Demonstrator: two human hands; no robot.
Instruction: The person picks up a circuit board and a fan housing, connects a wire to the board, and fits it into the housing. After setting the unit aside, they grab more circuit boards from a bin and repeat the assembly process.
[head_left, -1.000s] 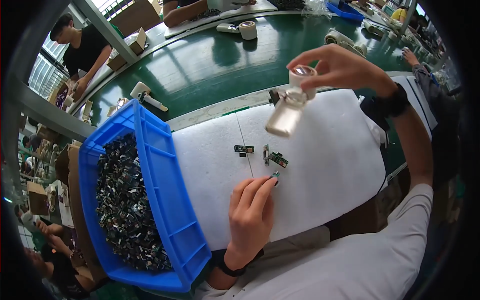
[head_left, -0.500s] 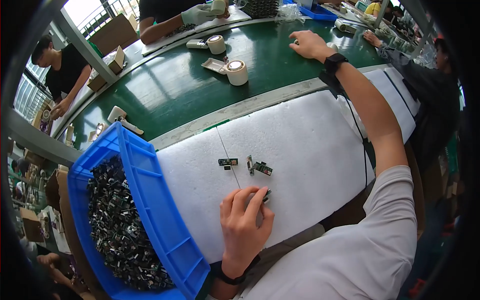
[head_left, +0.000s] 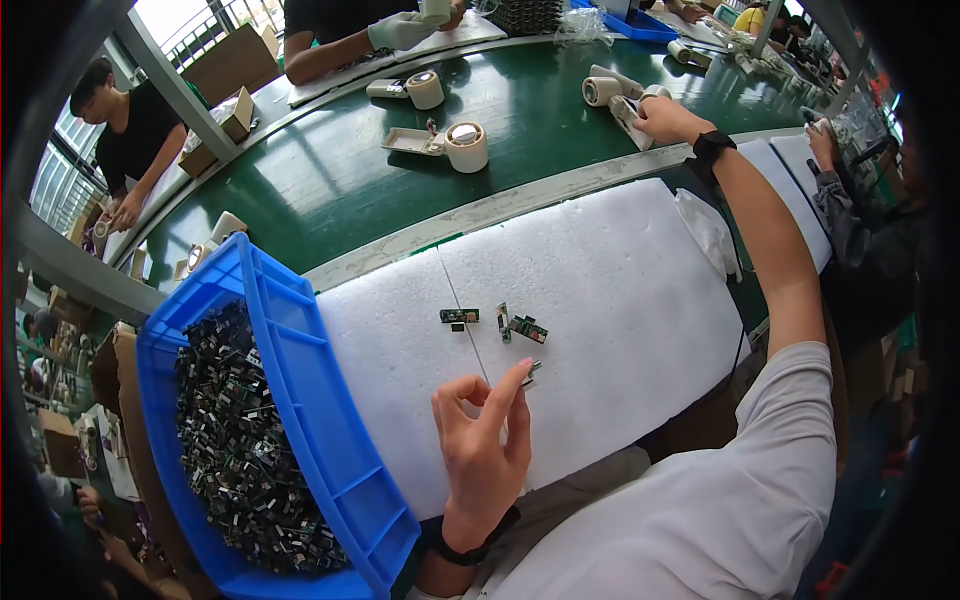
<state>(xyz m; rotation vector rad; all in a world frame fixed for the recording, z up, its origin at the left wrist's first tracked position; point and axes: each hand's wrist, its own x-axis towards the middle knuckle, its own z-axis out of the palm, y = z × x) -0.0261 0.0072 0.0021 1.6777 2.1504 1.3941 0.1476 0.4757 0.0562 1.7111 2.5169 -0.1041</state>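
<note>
My left hand (head_left: 482,440) is over the white foam sheet (head_left: 620,290), with thumb and index finger closed on a small green circuit board (head_left: 533,374), partly hidden by the fingertips. Just beyond it lie more small boards: one flat (head_left: 459,316), one on its edge (head_left: 503,322) and one tilted (head_left: 529,329). My right hand (head_left: 675,122) reaches over the green conveyor belt (head_left: 330,190), fingers closed around the edge of a white plastic housing (head_left: 630,122). Behind that housing is another white part with a round end (head_left: 601,92).
A blue bin (head_left: 310,400) full of small circuit boards (head_left: 245,450) stands at my left. Open white housings with round heads (head_left: 466,148) sit on the belt. Co-workers sit across the belt and at the right, one wearing a white glove (head_left: 400,30). A white cloth or bag (head_left: 705,228) lies by the foam's right edge.
My right hand has moved right and nearer, and has taken hold of the white housing. My left hand has shifted slightly forward with the board. The housings on the belt have slid a little left.
</note>
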